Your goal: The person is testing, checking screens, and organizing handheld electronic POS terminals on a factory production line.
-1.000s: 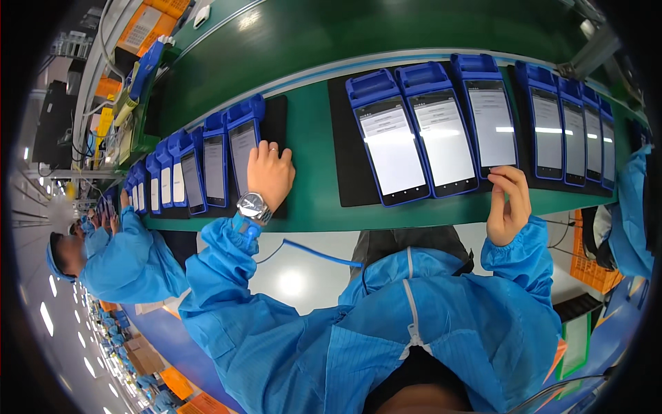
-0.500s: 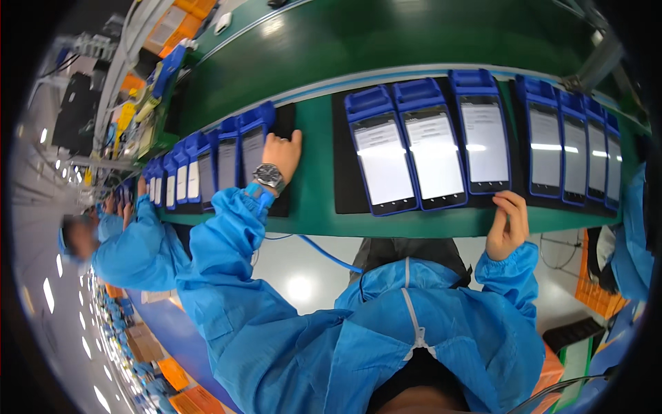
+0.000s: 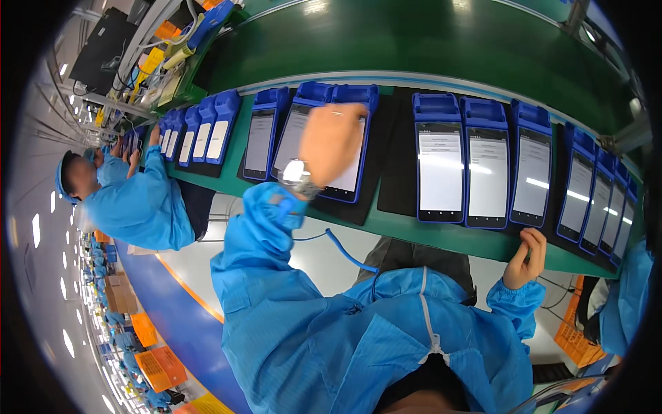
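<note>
My left hand (image 3: 332,143), with a wristwatch (image 3: 299,178), is over a blue-cased handheld terminal (image 3: 345,181) on the left-hand black mat. The fingers are bent and blurred, so their hold on the case is unclear. Another lit handheld terminal (image 3: 289,134) sits just left of it, partly behind the hand and sleeve. At the bench edge, my right hand (image 3: 525,259) has loosely curled fingers and nothing visible in them. Its fingertips are just below a blue handheld terminal (image 3: 531,169). Two more lit terminals, a left one (image 3: 441,169) and a middle one (image 3: 487,172), stand beside that one.
A black mat (image 3: 394,186) lies under the right-hand terminals, on a green bench (image 3: 386,224). Several terminals (image 3: 596,196) line the far right. Farther left, terminals with white faces (image 3: 202,140) stand near a co-worker (image 3: 141,200). A blue coiled cable (image 3: 345,254) hangs below the bench.
My left hand has moved from beside a terminal's right edge to over its screen. The view has turned, so the bench appears shifted. My right hand stays at the bench edge.
</note>
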Tool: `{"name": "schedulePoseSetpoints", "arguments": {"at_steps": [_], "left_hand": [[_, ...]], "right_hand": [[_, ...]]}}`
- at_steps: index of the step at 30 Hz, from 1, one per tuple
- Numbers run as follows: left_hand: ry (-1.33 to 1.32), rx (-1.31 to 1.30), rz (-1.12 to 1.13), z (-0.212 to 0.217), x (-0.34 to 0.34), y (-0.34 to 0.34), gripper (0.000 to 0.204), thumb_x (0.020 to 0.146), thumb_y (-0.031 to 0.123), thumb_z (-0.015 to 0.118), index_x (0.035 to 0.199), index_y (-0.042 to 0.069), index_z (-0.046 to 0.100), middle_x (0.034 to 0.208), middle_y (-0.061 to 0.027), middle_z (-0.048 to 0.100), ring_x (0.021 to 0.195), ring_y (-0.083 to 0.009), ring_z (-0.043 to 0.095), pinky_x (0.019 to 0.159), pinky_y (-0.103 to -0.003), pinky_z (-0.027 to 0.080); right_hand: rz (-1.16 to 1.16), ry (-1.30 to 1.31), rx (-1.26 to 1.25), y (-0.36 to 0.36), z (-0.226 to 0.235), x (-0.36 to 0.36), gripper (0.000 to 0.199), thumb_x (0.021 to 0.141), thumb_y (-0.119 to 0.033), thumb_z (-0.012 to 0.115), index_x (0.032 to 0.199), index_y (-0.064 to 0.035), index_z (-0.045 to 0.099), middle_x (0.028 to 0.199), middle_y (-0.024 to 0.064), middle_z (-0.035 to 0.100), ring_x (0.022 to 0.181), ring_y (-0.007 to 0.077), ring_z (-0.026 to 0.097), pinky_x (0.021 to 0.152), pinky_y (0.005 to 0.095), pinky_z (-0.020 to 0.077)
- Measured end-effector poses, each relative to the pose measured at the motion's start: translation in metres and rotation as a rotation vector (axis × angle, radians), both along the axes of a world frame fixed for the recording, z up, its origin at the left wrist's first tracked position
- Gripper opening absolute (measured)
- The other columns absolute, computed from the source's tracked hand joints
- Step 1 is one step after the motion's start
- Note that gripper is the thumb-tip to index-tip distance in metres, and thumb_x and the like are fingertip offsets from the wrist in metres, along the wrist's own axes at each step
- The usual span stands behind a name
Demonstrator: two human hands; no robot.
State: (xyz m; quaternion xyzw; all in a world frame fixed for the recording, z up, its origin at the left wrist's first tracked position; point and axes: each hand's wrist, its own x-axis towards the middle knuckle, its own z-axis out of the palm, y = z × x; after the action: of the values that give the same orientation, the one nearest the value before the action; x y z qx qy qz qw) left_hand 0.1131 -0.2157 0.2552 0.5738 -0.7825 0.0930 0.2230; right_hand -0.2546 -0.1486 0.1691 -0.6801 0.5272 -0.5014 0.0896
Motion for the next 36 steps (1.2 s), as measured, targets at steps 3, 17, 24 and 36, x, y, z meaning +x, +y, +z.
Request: {"name": "schedulePoseSetpoints", "arguments": {"at_steps": [3,17,24,36], "left_hand": [[0.253,-0.091,0.265,-0.003,0.083,0.003,0.017,0.077,0.014,0.055,0.088,0.001,0.059,0.088,-0.0157,0.061,0.084,-0.0323,0.057,0.075,-0.039,0.044],[0.42,0.162,0.695,-0.07,0.206,0.052,0.051,0.093,0.039,0.03,0.084,-0.004,0.058,0.084,-0.0261,0.057,0.081,-0.0438,0.05,0.07,-0.047,0.038],[0.866,0.185,0.603,-0.075,0.255,0.063,0.04,0.085,0.033,0.052,0.101,-0.003,0.058,0.097,-0.0216,0.06,0.088,-0.0348,0.057,0.081,-0.033,0.043],[-0.138,-0.036,0.929,-0.108,0.36,0.08,0.074,0.067,0.057,0.061,0.12,0.007,0.044,0.115,-0.0201,0.049,0.104,-0.0385,0.046,0.086,-0.046,0.039]], "right_hand": [[-0.069,0.019,-0.014,0.004,-0.006,0.003,0.014,0.076,0.013,0.046,0.079,0.0058,0.057,0.085,0.0154,0.058,0.074,0.0238,0.057,0.065,0.0267,0.0452],[-0.114,0.19,-0.081,0.005,-0.021,0.005,0.019,0.074,0.012,0.043,0.086,0.0048,0.057,0.089,0.0165,0.057,0.076,0.0275,0.057,0.065,0.0299,0.0465],[-0.159,0.245,-0.108,0.003,-0.032,0.001,0.016,0.078,0.01,0.043,0.085,0.0067,0.057,0.089,0.0177,0.057,0.077,0.028,0.057,0.067,0.0306,0.0465],[-0.188,0.26,-0.114,0.001,-0.031,0.006,0.015,0.078,0.011,0.042,0.083,0.0078,0.056,0.088,0.0171,0.057,0.076,0.027,0.056,0.067,0.0297,0.0459]]}}
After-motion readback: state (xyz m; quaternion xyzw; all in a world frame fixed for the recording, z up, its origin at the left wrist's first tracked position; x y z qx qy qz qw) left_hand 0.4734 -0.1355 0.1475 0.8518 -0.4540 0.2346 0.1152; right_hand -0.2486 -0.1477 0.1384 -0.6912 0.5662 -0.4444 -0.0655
